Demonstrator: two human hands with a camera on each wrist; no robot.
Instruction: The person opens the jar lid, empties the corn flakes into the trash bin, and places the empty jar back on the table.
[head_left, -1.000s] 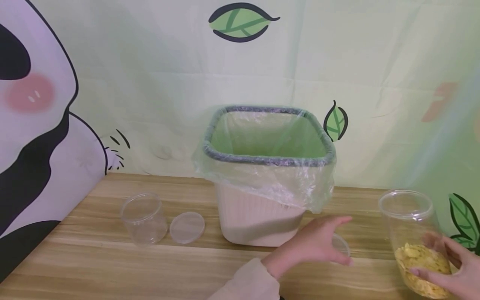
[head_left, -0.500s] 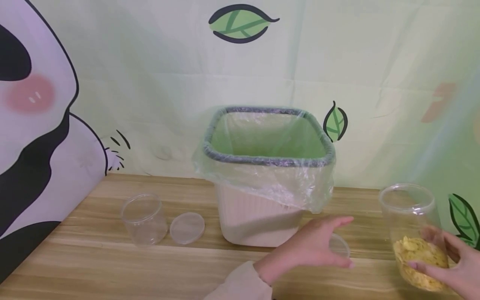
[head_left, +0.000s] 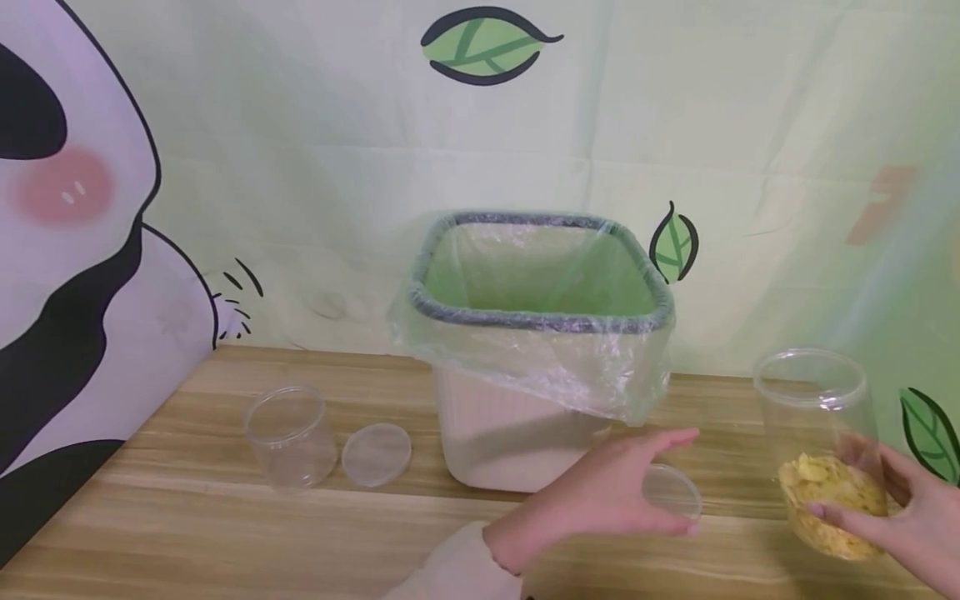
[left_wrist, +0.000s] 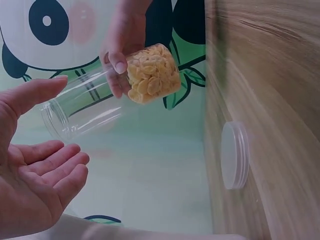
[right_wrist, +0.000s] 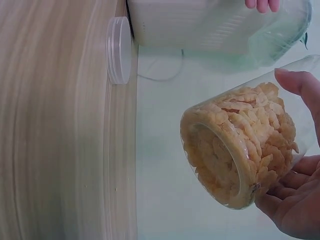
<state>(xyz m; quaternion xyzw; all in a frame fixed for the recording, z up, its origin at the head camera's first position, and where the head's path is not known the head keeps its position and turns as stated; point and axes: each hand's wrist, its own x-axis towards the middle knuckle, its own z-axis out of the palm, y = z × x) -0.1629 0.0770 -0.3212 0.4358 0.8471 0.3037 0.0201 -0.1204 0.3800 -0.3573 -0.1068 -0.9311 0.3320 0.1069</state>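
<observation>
My right hand [head_left: 903,517] grips a clear, lidless plastic jar [head_left: 810,417], thumb and fingers around its lower part. Yellow flakes [right_wrist: 260,125] fill the bottom of the jar, which is raised off the table and tilted. My left hand [head_left: 585,496] is held in the air in front of the bin, thumb and fingers spread apart with nothing between them. In the left wrist view, these fingers [left_wrist: 55,162] stand close to the jar's mouth. A round clear lid [left_wrist: 235,155] lies on the table, partly behind my left hand in the head view.
A pale bin [head_left: 517,442] lined with a clear plastic bag stands at the back middle of the wooden table [head_left: 285,542]. To its left are a shorter clear jar [head_left: 292,442] and another round lid [head_left: 377,455]. A printed backdrop [head_left: 337,167] hangs behind.
My right hand has lifted the jar of yellow flakes upward and slightly left. My left hand has drifted a little left, uncovering more of the lid behind it.
</observation>
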